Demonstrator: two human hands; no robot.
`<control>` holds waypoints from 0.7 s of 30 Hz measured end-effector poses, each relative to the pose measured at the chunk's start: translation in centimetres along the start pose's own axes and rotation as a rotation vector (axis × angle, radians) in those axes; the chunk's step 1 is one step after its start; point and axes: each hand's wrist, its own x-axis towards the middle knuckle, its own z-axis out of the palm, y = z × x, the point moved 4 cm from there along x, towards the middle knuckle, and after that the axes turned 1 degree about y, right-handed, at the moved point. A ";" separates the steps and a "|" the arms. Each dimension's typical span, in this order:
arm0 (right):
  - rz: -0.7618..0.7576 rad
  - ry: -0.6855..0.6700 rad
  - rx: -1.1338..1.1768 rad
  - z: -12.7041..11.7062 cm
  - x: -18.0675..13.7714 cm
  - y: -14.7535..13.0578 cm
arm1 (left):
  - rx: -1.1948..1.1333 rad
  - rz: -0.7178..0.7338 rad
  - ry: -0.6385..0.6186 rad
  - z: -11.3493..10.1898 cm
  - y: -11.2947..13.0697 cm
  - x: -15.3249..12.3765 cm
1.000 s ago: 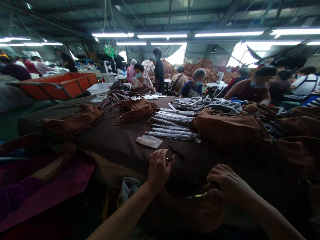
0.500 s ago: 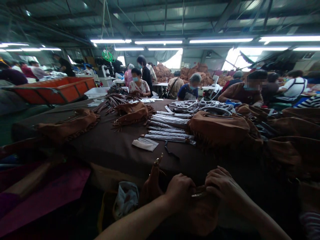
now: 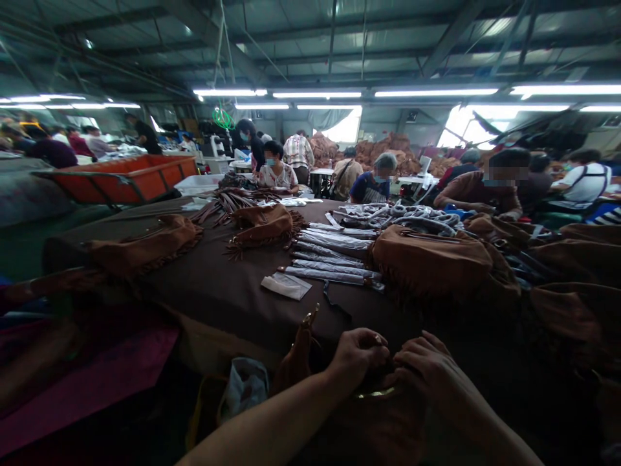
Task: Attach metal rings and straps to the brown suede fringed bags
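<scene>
A brown bag with a shiny gold zipper at its mouth sits low in front of me, its lower part lost in shadow. My left hand is closed in a pinch above the zipper; a small glint shows at its fingertips, too small to name. Fingers bent, my right hand grips the bag's edge just beside the left. To the left of my hands a brown strap end with a gold clasp stands up from the bag.
Brown fringed bags lie on the dark-covered table, beside wrapped strips and a white packet. A co-worker's arm reaches in at left. A plastic-lined bin stands below. Several people work beyond, near an orange cart.
My left hand has lifted slightly and turned into a pinch. More of the gold zipper shows below my hands. My right hand stays at the bag's edge. The view has shifted slightly.
</scene>
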 end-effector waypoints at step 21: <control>0.413 0.222 0.493 -0.2 1.1 1.3 | -0.023 -0.051 -0.019 2.4 -0.3 0.0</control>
